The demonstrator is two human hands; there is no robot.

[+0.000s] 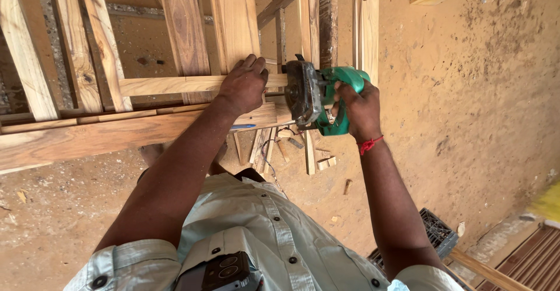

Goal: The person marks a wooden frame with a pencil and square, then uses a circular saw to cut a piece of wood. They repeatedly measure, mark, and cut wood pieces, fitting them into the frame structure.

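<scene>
The left hand (pixel 245 84) lies palm down on a pale wooden rail (pixel 169 85), fingers spread over the spot where the rail meets an upright board (pixel 233 17); it presses flat and grips nothing. The right hand (pixel 357 109) is wrapped tight around the handle of a green saw (pixel 326 95), whose dark metal guard and blade sit against the end of the rail, just beside the left fingertips. A red thread (pixel 368 144) circles the right wrist. The rail is part of a wooden frame (pixel 76 133) of several boards, which stands over a sandy floor (pixel 478 93). A blue pen (pixel 242 126) rests on the wide lower board of the frame, just under the left hand. Offcuts (pixel 318 160) lie scattered on the sand below the saw. A dark plastic crate (pixel 437 232) sits near the right forearm, at the lower right. The person wears a pale buttoned shirt (pixel 262 227).
</scene>
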